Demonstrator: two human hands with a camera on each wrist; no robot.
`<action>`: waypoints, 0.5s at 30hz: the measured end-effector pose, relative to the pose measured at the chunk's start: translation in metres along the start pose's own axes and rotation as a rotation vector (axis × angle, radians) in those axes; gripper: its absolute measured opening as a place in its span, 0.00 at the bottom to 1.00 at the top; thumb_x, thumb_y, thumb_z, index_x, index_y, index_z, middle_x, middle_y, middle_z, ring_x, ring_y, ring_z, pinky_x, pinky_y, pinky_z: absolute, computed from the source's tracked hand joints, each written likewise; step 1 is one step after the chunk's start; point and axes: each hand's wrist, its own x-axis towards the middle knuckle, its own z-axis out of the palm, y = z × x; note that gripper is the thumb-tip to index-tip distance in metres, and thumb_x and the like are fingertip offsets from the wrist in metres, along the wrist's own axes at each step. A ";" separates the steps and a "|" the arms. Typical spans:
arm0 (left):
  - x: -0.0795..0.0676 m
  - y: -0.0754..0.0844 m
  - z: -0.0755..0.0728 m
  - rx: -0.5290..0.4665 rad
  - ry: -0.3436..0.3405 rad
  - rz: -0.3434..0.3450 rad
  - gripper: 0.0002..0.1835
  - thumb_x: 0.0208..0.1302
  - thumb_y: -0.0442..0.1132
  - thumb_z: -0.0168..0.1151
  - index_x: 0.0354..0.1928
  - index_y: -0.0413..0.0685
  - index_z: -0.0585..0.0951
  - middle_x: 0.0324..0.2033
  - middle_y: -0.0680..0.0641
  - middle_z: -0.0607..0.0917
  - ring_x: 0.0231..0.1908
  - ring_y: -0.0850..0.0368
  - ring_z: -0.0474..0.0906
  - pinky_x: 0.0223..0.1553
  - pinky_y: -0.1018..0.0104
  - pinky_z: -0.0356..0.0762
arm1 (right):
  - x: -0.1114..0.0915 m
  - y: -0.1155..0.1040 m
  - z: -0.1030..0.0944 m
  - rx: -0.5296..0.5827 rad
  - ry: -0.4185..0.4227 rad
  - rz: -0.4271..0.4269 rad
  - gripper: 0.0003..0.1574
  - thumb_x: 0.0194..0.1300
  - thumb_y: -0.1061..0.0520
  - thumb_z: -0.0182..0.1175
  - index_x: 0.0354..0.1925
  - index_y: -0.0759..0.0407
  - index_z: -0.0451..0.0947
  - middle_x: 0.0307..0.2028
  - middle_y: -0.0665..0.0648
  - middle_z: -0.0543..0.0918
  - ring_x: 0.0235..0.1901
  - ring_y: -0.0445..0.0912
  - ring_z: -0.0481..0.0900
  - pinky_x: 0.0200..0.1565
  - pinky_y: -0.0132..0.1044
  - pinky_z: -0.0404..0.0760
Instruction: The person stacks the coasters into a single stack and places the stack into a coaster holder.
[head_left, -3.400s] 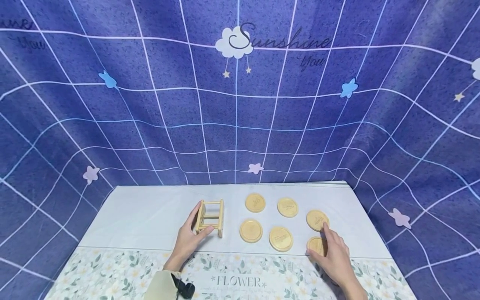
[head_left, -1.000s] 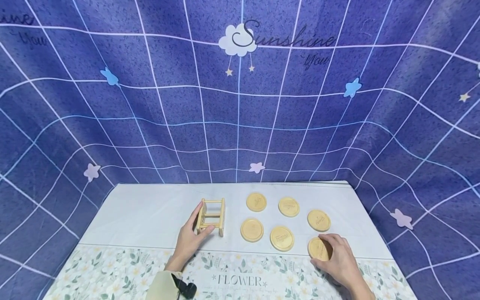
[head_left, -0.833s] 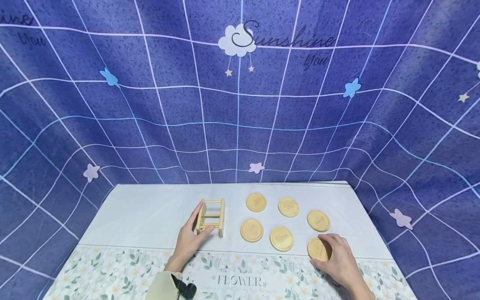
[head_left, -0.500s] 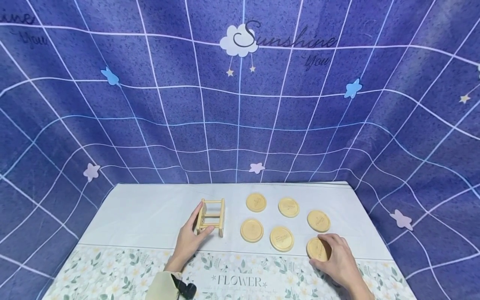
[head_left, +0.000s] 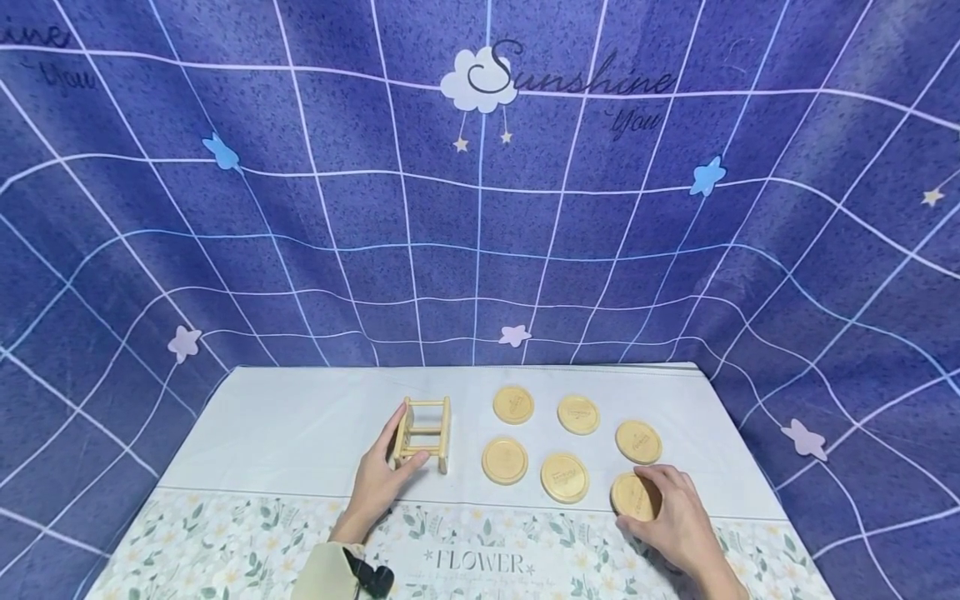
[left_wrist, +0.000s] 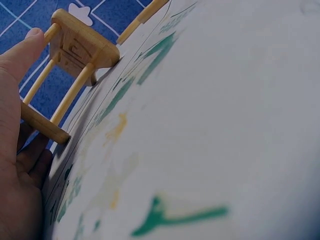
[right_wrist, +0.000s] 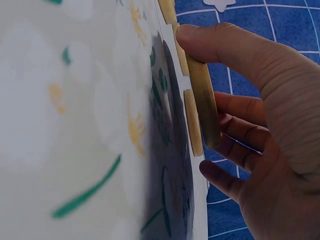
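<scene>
My left hand [head_left: 382, 475] grips a small wooden coaster rack [head_left: 442, 435] that stands left of the middle of the table. In the left wrist view, the thumb lies by one rod of the rack [left_wrist: 75, 92] and the other fingers are behind its near end piece. My right hand [head_left: 675, 512] holds a round wooden coaster [head_left: 632, 498] by its edge, at the front right. Seen from the right wrist, the thumb is on the near edge of this coaster [right_wrist: 205, 102], the fingers are on its far side, and a gap shows between it and the white cloth.
Several more round coasters lie flat between the hands and behind the right one, among them a front coaster [head_left: 565, 477], a rear coaster [head_left: 513, 405] and a right coaster [head_left: 638, 442]. A white cloth [head_left: 300, 425] with a floral front strip covers the table. Blue grid curtain [head_left: 480, 217] surrounds it.
My right hand has gone from spread fingers around the front right coaster to holding it, and the coaster has shifted slightly left. The left hand and the rack stay put.
</scene>
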 end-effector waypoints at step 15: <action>0.000 0.004 0.000 0.011 0.002 0.000 0.51 0.71 0.56 0.78 0.89 0.74 0.59 0.85 0.49 0.66 0.84 0.42 0.61 0.86 0.42 0.57 | 0.009 -0.012 -0.002 0.023 0.004 -0.004 0.52 0.43 0.48 0.93 0.64 0.65 0.85 0.60 0.63 0.84 0.64 0.63 0.78 0.66 0.68 0.82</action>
